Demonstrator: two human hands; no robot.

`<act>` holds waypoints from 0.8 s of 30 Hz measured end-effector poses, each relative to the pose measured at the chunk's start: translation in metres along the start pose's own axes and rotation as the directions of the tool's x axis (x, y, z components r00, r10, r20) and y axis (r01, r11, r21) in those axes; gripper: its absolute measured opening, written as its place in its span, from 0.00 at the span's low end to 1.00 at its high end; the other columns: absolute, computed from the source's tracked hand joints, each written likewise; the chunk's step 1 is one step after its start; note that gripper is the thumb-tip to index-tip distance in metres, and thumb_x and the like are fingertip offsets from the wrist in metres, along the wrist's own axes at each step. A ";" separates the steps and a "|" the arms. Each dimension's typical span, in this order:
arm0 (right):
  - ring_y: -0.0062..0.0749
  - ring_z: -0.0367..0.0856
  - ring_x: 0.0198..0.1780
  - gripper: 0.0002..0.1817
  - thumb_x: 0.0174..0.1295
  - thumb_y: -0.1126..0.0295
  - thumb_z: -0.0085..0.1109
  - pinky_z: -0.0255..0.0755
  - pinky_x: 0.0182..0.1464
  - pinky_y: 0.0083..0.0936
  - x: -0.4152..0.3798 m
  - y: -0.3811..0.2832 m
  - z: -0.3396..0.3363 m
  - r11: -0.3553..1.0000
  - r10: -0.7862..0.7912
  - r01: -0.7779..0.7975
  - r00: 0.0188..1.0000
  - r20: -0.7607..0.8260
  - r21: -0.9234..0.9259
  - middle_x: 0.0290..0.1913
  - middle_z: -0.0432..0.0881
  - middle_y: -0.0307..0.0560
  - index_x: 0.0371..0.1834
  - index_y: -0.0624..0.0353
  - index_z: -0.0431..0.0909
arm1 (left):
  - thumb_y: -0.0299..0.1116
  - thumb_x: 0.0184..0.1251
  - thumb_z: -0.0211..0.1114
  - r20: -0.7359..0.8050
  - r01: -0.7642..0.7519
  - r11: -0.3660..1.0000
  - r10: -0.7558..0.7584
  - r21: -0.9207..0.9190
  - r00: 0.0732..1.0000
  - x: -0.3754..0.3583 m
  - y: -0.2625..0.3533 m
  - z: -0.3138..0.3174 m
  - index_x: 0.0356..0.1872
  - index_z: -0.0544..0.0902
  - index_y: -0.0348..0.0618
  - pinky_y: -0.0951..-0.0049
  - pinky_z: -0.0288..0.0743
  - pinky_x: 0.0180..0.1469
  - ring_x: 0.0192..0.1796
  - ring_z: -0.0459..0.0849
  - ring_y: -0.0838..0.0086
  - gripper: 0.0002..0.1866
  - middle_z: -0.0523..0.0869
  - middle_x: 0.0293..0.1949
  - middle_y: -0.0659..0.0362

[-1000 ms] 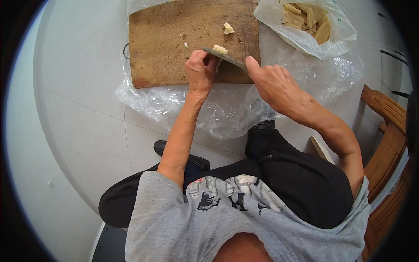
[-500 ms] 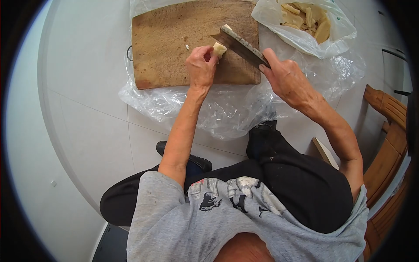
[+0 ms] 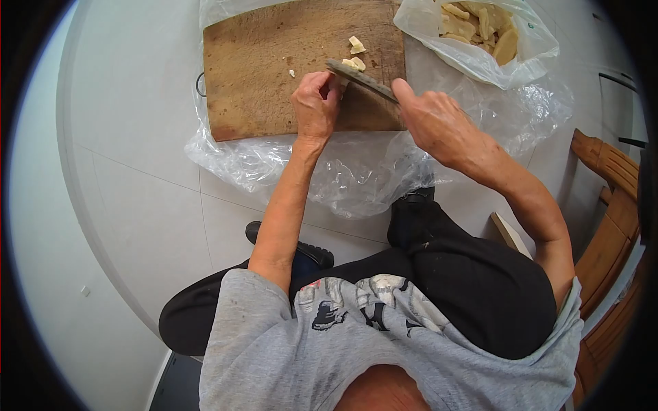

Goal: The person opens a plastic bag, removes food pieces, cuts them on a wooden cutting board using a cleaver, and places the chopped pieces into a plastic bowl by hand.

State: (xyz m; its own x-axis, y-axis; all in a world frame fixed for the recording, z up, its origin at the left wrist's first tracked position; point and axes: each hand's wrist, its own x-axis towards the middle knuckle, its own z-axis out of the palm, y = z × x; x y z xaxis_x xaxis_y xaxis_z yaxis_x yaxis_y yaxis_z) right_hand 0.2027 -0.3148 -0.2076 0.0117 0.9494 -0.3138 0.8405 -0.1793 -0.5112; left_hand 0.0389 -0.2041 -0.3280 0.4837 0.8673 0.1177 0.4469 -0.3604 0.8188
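A wooden cutting board (image 3: 257, 75) lies flat, and both hands work at its near right part. My right hand (image 3: 439, 127) is closed round the handle of a cleaver (image 3: 364, 82), whose blade slants across the board with its spine up. On the blade's left side, my left hand (image 3: 317, 106) pinches a pale yellow food piece, mostly hidden by the fingers and blade. Just beyond the blade are cut pale chunks (image 3: 354, 64), with more small chunks (image 3: 356, 46) farther back. A white crumb (image 3: 292, 72) lies left of my left hand.
An open plastic bag (image 3: 473, 65) holding pale yellow slices (image 3: 480, 27) stands right of the board. Clear plastic sheeting (image 3: 336, 175) spreads under the board on the tiled floor (image 3: 137, 137). Wooden furniture (image 3: 610, 205) stands at the right. My legs are below the board.
My right hand has brought the cleaver down and slightly left onto the food piece. A chunk that was on the blade now lies on the board. My left hand has barely moved.
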 end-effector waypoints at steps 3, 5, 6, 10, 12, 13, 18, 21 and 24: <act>0.64 0.77 0.28 0.05 0.59 0.77 0.47 0.71 0.29 0.48 0.011 0.002 0.004 1.000 -0.011 0.011 1.000 -0.029 -0.003 0.22 0.76 0.65 0.33 0.66 0.61 | 0.23 0.50 0.65 0.010 -0.035 0.999 0.035 0.023 0.999 -0.001 0.005 -0.001 0.34 0.81 0.35 0.71 0.75 0.32 0.28 0.82 0.64 0.09 0.82 0.33 0.50; 0.64 0.77 0.28 0.06 0.60 0.76 0.47 0.71 0.29 0.48 0.015 0.006 0.005 1.000 -0.012 0.014 0.998 -0.059 0.020 0.22 0.76 0.65 0.33 0.66 0.61 | 0.22 0.49 0.66 -0.004 -0.033 0.999 0.033 -0.004 0.999 -0.004 0.002 0.001 0.35 0.80 0.36 0.71 0.75 0.32 0.27 0.81 0.65 0.09 0.82 0.32 0.51; 0.64 0.76 0.28 0.06 0.61 0.76 0.48 0.71 0.29 0.48 0.014 0.007 0.006 0.999 -0.007 0.010 0.997 -0.075 0.040 0.21 0.75 0.65 0.34 0.66 0.61 | 0.23 0.50 0.67 -0.018 -0.023 0.999 0.022 -0.028 1.000 -0.009 0.001 0.001 0.36 0.81 0.37 0.73 0.74 0.31 0.27 0.80 0.69 0.10 0.82 0.32 0.53; 0.65 0.73 0.26 0.10 0.63 0.72 0.51 0.63 0.26 0.50 0.006 0.022 0.015 0.973 0.034 -0.001 0.990 -0.137 0.232 0.19 0.72 0.65 0.38 0.63 0.60 | 0.25 0.50 0.69 -0.081 0.002 1.000 -0.002 -0.002 0.997 -0.016 0.002 0.003 0.38 0.83 0.39 0.78 0.73 0.31 0.26 0.78 0.78 0.12 0.82 0.30 0.59; 0.64 0.74 0.25 0.09 0.62 0.73 0.50 0.66 0.26 0.49 0.000 0.021 0.014 0.970 0.012 0.026 0.988 -0.153 0.243 0.18 0.73 0.65 0.36 0.65 0.60 | 0.26 0.49 0.70 -0.080 0.089 0.996 -0.090 -0.017 0.993 -0.015 0.003 0.003 0.37 0.83 0.39 0.78 0.73 0.31 0.26 0.78 0.79 0.12 0.82 0.28 0.60; 0.64 0.75 0.25 0.09 0.62 0.73 0.49 0.67 0.26 0.48 -0.004 0.019 0.012 0.968 0.001 0.039 0.987 -0.159 0.249 0.17 0.73 0.64 0.35 0.66 0.60 | 0.27 0.49 0.70 -0.060 0.172 0.982 -0.177 -0.071 0.982 -0.014 0.005 0.004 0.37 0.83 0.39 0.79 0.73 0.31 0.26 0.78 0.80 0.12 0.82 0.27 0.60; 0.62 0.76 0.24 0.08 0.61 0.75 0.48 0.68 0.26 0.47 -0.018 0.007 0.003 0.978 0.002 0.016 0.997 -0.083 0.210 0.17 0.73 0.63 0.35 0.65 0.60 | 0.31 0.51 0.71 -0.020 0.212 0.977 -0.213 -0.030 0.977 -0.007 0.001 -0.001 0.33 0.84 0.36 0.80 0.72 0.31 0.25 0.79 0.82 0.11 0.83 0.22 0.61; 0.61 0.76 0.24 0.06 0.61 0.76 0.47 0.69 0.26 0.47 -0.017 0.007 0.008 0.988 -0.013 0.022 0.998 -0.059 0.151 0.17 0.73 0.62 0.35 0.65 0.60 | 0.32 0.52 0.71 0.008 0.203 0.979 -0.203 0.003 0.979 -0.005 -0.005 -0.001 0.31 0.84 0.36 0.80 0.72 0.31 0.25 0.80 0.83 0.10 0.84 0.22 0.61; 0.61 0.77 0.25 0.05 0.60 0.77 0.46 0.70 0.27 0.47 -0.014 0.003 0.004 0.996 0.000 0.000 1.000 0.005 0.086 0.18 0.74 0.63 0.34 0.65 0.60 | 0.32 0.52 0.70 -0.005 0.196 0.981 -0.196 0.003 0.981 -0.005 -0.004 -0.001 0.31 0.85 0.37 0.79 0.73 0.31 0.25 0.81 0.81 0.09 0.85 0.23 0.60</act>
State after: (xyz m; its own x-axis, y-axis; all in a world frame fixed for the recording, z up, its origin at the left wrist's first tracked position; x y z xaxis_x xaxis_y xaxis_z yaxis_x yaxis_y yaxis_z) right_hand 0.2035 -0.3297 -0.2077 0.0091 0.9482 -0.3174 0.7908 -0.2011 -0.5781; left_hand 0.0346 -0.2065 -0.3312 0.3832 0.9227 -0.0424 0.5357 -0.1846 0.8240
